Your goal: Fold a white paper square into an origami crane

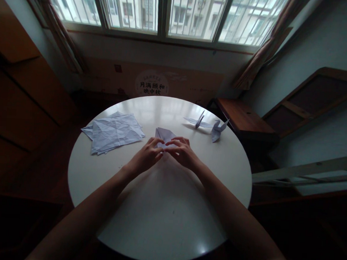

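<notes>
A small folded sheet of white paper [166, 134] is between my two hands, above the middle of the round white table [160, 207]. My left hand [149, 154] pinches its near left part, with the fingers curled. From the other side my right hand [181, 149] grips the near right part, its fingertips almost meeting those of the left. The near edge of the paper is partly hidden behind the fingers. Over to the right stand two folded paper cranes, one [199, 123] with wings spread and another [217, 130] closer to the table's edge.
Creased paper sheets [116, 133] lie in a loose pile on the table's left side. Beyond the table a printed cardboard panel [106, 78] leans below the barred windows. A low wooden bench [246, 116] stands behind on the right, and a wooden cabinet [17, 106] on the left.
</notes>
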The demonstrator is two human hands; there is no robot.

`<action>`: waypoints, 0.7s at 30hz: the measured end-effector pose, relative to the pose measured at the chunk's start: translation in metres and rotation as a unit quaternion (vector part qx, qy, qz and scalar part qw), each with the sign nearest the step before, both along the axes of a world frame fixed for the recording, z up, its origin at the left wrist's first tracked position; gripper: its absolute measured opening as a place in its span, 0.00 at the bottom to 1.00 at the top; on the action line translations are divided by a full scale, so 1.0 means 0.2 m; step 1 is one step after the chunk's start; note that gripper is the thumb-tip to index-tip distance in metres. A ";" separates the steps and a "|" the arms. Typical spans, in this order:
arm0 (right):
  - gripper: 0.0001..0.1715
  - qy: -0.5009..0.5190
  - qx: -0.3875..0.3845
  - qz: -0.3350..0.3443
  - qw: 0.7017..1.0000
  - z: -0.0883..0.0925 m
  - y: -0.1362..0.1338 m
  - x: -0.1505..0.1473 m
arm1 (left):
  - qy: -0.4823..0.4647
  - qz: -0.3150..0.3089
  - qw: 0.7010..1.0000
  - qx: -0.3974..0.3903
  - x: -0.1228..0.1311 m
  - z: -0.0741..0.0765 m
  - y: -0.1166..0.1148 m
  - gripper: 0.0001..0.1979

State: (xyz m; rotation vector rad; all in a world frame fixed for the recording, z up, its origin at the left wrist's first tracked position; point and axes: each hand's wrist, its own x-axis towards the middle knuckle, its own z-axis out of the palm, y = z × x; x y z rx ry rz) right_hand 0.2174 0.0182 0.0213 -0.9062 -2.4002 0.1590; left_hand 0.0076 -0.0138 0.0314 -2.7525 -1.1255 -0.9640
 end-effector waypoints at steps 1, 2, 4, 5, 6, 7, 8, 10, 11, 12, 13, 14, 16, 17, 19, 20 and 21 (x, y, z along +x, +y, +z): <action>0.10 0.001 0.002 0.000 1.000 0.00 0.00 0.00 | -0.011 0.002 1.000 0.000 0.00 -0.01 0.00 0.06; 0.11 0.003 0.006 0.000 1.000 0.01 0.00 0.00 | -0.023 0.009 1.000 -0.002 0.00 -0.02 0.01 0.05; 0.12 0.009 0.018 -0.005 1.000 0.02 0.00 0.00 | -0.064 0.017 0.998 -0.002 0.01 -0.04 0.02 0.06; 0.13 0.013 0.026 -0.011 1.000 0.02 -0.01 0.00 | -0.082 0.024 0.996 -0.005 0.01 -0.05 0.02 0.07; 0.14 0.016 0.034 -0.017 0.999 0.03 -0.01 0.00 | -0.100 0.030 0.995 -0.009 0.01 -0.06 0.03 0.08; 0.14 0.019 0.042 -0.024 0.999 0.03 -0.01 0.00 | -0.116 0.040 0.992 -0.013 0.01 -0.06 0.03 0.10; 0.14 0.021 0.048 -0.030 0.998 0.03 -0.01 0.01 | -0.127 0.051 0.990 -0.017 0.01 -0.07 0.03 0.12; 0.14 0.017 0.054 -0.032 0.998 0.03 0.00 0.01 | -0.134 0.068 0.988 -0.025 0.01 -0.08 0.03 0.15; 0.13 0.013 0.053 -0.029 0.998 0.03 0.00 0.01 | -0.126 0.073 0.989 -0.028 0.01 -0.08 0.03 0.15; 0.13 0.008 0.050 -0.023 0.998 0.03 0.00 0.02 | -0.112 0.073 0.991 -0.031 0.01 -0.08 0.03 0.15; 0.13 0.002 0.045 -0.017 0.999 0.02 0.00 0.02 | -0.091 0.072 0.993 -0.033 0.01 -0.08 0.03 0.13; 0.13 -0.005 0.039 -0.011 0.999 0.02 0.00 0.02 | -0.065 0.069 0.995 -0.035 0.00 -0.08 0.02 0.12; 0.13 -0.019 0.025 -0.001 1.000 0.01 0.00 0.02 | -0.004 0.066 0.997 -0.039 0.00 -0.06 0.01 0.09; 0.13 -0.025 0.018 0.002 1.000 0.01 0.00 0.01 | 0.026 0.066 0.997 -0.040 0.01 -0.05 0.00 0.07; 0.13 -0.034 0.005 0.007 0.999 0.00 0.00 0.01 | 0.064 0.072 0.995 -0.036 0.01 -0.03 -0.01 0.04; 0.12 -0.036 -0.001 0.010 0.999 0.01 0.00 0.01 | 0.076 0.074 0.994 -0.033 0.02 -0.02 -0.01 0.04; 0.12 -0.036 -0.005 0.013 0.999 0.01 -0.01 0.00 | 0.086 0.076 0.993 -0.030 0.02 -0.01 -0.02 0.04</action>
